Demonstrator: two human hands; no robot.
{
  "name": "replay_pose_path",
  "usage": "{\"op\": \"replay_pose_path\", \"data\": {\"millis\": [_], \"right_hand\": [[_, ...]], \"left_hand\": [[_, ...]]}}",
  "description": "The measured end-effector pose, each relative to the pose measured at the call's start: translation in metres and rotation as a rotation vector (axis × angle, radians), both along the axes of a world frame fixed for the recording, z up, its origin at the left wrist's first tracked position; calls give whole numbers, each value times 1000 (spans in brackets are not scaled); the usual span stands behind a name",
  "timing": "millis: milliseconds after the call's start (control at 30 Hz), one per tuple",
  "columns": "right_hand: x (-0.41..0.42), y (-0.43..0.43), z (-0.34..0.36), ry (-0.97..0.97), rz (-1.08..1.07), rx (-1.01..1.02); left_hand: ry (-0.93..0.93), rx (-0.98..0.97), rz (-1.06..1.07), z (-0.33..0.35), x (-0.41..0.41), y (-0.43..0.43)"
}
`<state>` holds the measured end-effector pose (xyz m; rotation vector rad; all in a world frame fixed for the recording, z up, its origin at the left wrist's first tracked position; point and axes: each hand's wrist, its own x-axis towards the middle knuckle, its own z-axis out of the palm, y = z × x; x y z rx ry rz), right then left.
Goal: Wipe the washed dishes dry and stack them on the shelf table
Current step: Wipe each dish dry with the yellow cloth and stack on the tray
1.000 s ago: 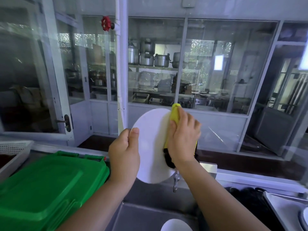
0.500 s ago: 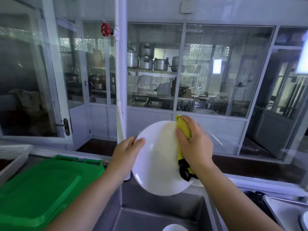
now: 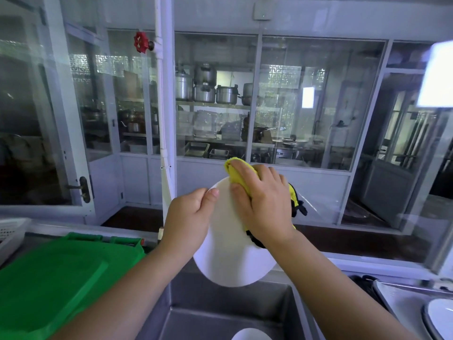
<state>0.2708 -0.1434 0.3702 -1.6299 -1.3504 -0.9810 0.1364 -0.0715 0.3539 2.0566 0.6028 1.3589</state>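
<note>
At the centre of the frame a white plate (image 3: pixel 228 251) is held upright above the steel sink (image 3: pixel 220 307). The left hand (image 3: pixel 190 217) grips its left rim, thumb on the near face and the fingers hidden behind it. The right hand (image 3: pixel 263 203) lies spread over the plate's upper right part, pressing a yellow cloth (image 3: pixel 239 173) with black trim against it. Another white dish (image 3: pixel 251 334) shows at the bottom edge, inside the sink. A green lid (image 3: pixel 51 278) fills the lower left, and a metal tray (image 3: pixel 402 305) holding a dish sits at lower right.
</note>
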Motion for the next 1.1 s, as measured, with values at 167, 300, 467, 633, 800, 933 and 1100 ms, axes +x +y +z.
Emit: {"op": "replay_pose_path", "data": {"millis": [167, 300, 467, 633, 800, 933, 1100], "right_hand": [[5, -2, -2, 605, 169, 163], [2, 0, -19, 940, 170, 283], [7, -9, -23, 961, 94, 243], [8, -17, -14, 669, 66, 106], [5, -12, -14, 339, 43, 45], [4, -10, -11, 65, 40, 58], [4, -9, -12, 153, 65, 92]], "left_hand": [[-150, 86, 103, 6, -5, -11], [-289, 58, 113, -4, -3, -17], [-232, -76, 31, -21, -6, -2], [-27, -9, -97, 10, -12, 7], [115, 113, -42, 21, -7, 17], [82, 186, 13, 8, -1, 3], [-10, 246, 39, 6, 0, -6]]}}
